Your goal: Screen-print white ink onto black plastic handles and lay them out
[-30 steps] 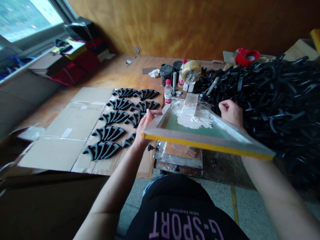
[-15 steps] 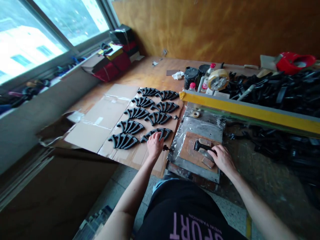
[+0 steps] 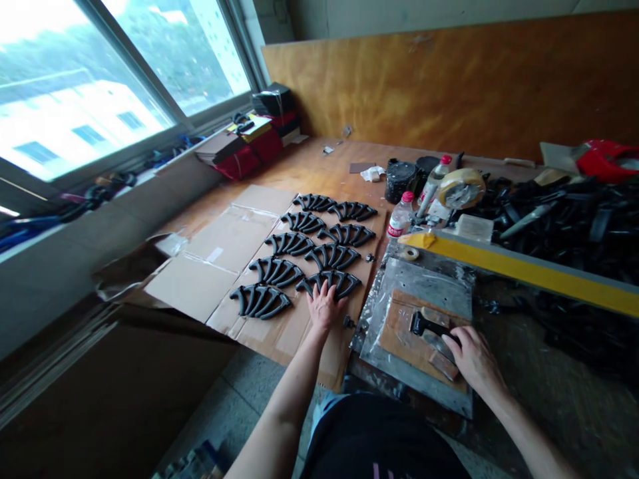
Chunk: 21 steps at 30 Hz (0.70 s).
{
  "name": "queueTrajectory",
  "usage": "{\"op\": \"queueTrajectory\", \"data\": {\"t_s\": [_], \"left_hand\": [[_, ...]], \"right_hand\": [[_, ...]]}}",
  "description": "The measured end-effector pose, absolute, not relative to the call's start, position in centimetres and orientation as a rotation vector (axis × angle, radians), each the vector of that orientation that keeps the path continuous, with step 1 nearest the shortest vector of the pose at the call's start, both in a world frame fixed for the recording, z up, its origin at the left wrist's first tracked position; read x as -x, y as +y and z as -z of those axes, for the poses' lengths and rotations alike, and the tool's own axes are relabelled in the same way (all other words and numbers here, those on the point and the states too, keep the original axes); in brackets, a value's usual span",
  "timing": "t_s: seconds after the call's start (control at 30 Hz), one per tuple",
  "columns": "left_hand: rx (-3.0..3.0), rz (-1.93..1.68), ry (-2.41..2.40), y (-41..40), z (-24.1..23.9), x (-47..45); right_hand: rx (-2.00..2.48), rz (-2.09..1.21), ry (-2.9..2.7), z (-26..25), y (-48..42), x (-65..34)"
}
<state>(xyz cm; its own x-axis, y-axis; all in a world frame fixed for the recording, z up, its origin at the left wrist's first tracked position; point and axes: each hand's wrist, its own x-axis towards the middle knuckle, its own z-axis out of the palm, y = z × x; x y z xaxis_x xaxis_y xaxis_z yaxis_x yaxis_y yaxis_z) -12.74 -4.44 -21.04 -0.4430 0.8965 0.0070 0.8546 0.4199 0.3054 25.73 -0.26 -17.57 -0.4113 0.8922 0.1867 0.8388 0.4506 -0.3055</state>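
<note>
My left hand [image 3: 324,307] rests with spread fingers on the near end of a fan-shaped set of black curved pieces [image 3: 344,283] in the right column. Several like sets, among them the nearest left one [image 3: 260,301], lie in two columns on flattened cardboard [image 3: 200,239]. With its fingers closed, my right hand [image 3: 474,356] grips the handle end of a black T-shaped piece [image 3: 426,324]. Its wide head lies over small blocks [image 3: 443,364] on a brown board [image 3: 397,326], which sits on a grey metal plate [image 3: 456,283].
A yellow-and-grey bar [image 3: 524,269] crosses behind the plate. Beyond stand a red-capped bottle [image 3: 401,214], a black tub [image 3: 399,181] and a tape roll [image 3: 462,188]. Black parts are heaped [image 3: 589,216] at right. A small dark fitting [image 3: 349,322] lies near my left hand.
The view has tilted up, shifting the scene down and right. My left hand's fingers have spread over the nearest right set. My right hand keeps hold of the T-shaped piece.
</note>
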Motion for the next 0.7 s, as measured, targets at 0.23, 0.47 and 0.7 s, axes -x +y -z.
{"op": "queueTrajectory", "data": {"t_s": [0.23, 0.47, 0.7], "left_hand": [[-1.639, -0.405, 2.452, -3.6, 20.6, 14.4], [-1.622, -0.970, 2.187, -6.6, 17.0, 11.1], [-1.045, -0.887, 1.364, -8.2, 11.2, 2.1]], "right_hand": [[1.509, -0.209, -2.381, 18.4, -0.4, -25.8], [1.582, -0.243, -2.291, 15.6, -0.6, -24.2], [1.579, -0.307, -2.227, 8.8, -3.5, -14.7]]}}
